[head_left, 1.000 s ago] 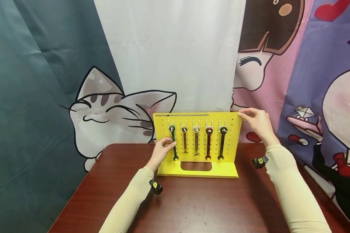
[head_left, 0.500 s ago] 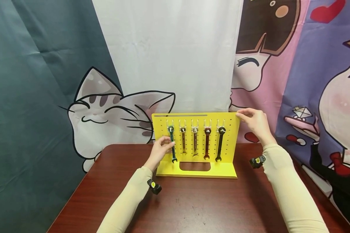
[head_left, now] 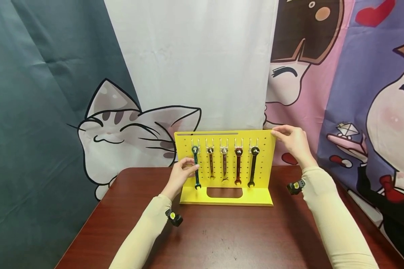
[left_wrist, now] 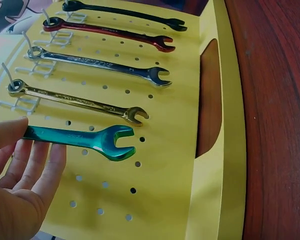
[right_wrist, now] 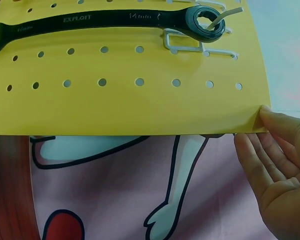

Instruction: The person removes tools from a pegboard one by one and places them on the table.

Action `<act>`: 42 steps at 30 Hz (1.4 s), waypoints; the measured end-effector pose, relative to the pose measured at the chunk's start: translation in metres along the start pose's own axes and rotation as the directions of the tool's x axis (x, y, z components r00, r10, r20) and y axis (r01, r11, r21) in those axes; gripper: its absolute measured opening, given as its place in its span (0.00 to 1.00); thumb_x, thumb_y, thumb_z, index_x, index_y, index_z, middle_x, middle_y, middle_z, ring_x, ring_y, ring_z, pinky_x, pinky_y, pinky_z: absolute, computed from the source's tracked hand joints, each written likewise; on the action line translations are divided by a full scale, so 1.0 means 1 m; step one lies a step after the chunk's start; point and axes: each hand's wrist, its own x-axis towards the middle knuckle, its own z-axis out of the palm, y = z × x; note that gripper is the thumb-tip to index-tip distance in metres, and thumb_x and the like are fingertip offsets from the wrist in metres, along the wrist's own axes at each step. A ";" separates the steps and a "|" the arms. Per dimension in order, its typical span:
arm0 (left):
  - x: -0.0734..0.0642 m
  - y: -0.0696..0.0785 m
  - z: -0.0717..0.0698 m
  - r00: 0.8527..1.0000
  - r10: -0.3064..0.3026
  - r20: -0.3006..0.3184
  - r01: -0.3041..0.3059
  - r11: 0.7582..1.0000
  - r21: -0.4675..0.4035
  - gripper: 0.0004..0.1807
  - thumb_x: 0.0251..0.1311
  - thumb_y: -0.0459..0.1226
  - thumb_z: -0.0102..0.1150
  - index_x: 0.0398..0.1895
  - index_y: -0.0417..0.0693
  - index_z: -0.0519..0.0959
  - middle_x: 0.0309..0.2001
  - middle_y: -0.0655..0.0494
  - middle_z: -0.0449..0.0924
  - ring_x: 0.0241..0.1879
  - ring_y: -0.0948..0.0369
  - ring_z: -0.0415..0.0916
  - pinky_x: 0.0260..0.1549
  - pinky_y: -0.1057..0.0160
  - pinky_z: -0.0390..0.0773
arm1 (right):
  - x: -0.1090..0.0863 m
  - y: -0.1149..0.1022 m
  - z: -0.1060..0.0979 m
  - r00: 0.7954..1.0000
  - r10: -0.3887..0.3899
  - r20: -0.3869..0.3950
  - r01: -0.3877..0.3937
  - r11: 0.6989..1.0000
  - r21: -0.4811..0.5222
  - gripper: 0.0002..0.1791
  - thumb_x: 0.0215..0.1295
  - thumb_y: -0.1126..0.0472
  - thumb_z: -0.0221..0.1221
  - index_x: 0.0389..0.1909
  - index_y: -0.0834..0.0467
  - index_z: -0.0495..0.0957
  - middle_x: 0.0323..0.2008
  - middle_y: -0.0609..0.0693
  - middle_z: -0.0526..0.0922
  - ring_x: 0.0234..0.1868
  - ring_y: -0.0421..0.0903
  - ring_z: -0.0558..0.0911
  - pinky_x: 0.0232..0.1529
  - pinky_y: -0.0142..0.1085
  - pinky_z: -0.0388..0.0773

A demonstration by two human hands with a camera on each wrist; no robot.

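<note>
My left hand (head_left: 181, 173) pinches a green combination wrench (left_wrist: 85, 139) by its shank, thumb on one side and fingers on the other. The wrench hangs upright in front of the leftmost hook; whether its ring end is still on that hook I cannot tell. At the top right corner of the yellow pegboard (right_wrist: 120, 107), my right hand (head_left: 294, 141) grips the edge between thumb and fingers. On hooks beside the green one hang a gold wrench (left_wrist: 80, 101), a silver wrench (left_wrist: 100, 65), a red wrench (left_wrist: 110, 33) and a black wrench (right_wrist: 105, 21).
The pegboard stands on a dark red-brown table (head_left: 219, 239), with a cutout (head_left: 224, 192) low in its base. Behind it hangs a printed cloth (head_left: 202, 56) with cartoon figures. White wire hooks (right_wrist: 197, 45) stick out from the board.
My left hand has drawn the green wrench slightly left and downward, away from its spot before the board. The right hand keeps its grip on the corner. The head view has shifted a little.
</note>
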 end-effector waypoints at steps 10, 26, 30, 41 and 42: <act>-0.013 0.009 -0.002 0.999 0.053 0.013 -0.054 0.994 0.093 0.14 0.63 0.37 0.69 0.48 0.41 0.81 0.42 0.49 0.80 0.42 0.56 0.83 0.44 0.53 0.85 | 0.001 0.000 0.001 1.000 -0.002 -0.004 0.002 1.000 0.001 0.22 0.68 0.45 0.65 0.51 0.57 0.85 0.47 0.57 0.87 0.35 0.36 0.86 0.52 0.48 0.79; -0.028 0.025 -0.028 0.999 0.053 -0.004 -0.052 0.993 0.109 0.16 0.63 0.35 0.68 0.50 0.35 0.80 0.41 0.50 0.82 0.41 0.57 0.81 0.49 0.45 0.82 | 0.000 -0.001 0.002 1.000 -0.006 -0.008 0.006 1.000 -0.013 0.20 0.69 0.47 0.64 0.50 0.58 0.85 0.48 0.58 0.87 0.43 0.53 0.88 0.53 0.50 0.79; -0.037 0.039 -0.036 0.999 0.045 -0.016 -0.043 0.992 0.122 0.15 0.64 0.31 0.67 0.50 0.32 0.79 0.40 0.49 0.82 0.42 0.53 0.82 0.49 0.43 0.82 | 0.001 0.001 0.001 1.000 -0.006 -0.006 0.006 1.000 -0.021 0.20 0.69 0.47 0.64 0.50 0.57 0.85 0.48 0.57 0.87 0.40 0.45 0.88 0.52 0.49 0.80; -0.057 0.061 -0.063 0.996 0.035 -0.084 -0.017 0.979 0.205 0.17 0.65 0.32 0.65 0.53 0.30 0.78 0.42 0.46 0.82 0.41 0.58 0.82 0.39 0.66 0.83 | 0.002 0.001 0.000 1.000 -0.001 0.007 0.002 1.000 -0.022 0.20 0.69 0.47 0.63 0.51 0.57 0.84 0.48 0.57 0.87 0.34 0.31 0.84 0.52 0.49 0.80; -0.057 0.061 -0.065 0.995 0.029 -0.092 -0.010 0.979 0.206 0.17 0.66 0.32 0.65 0.53 0.30 0.78 0.42 0.46 0.82 0.41 0.59 0.82 0.39 0.66 0.82 | 0.002 0.001 0.000 1.000 0.001 0.008 0.000 1.000 -0.020 0.20 0.69 0.47 0.63 0.51 0.57 0.84 0.48 0.57 0.87 0.34 0.31 0.84 0.52 0.49 0.80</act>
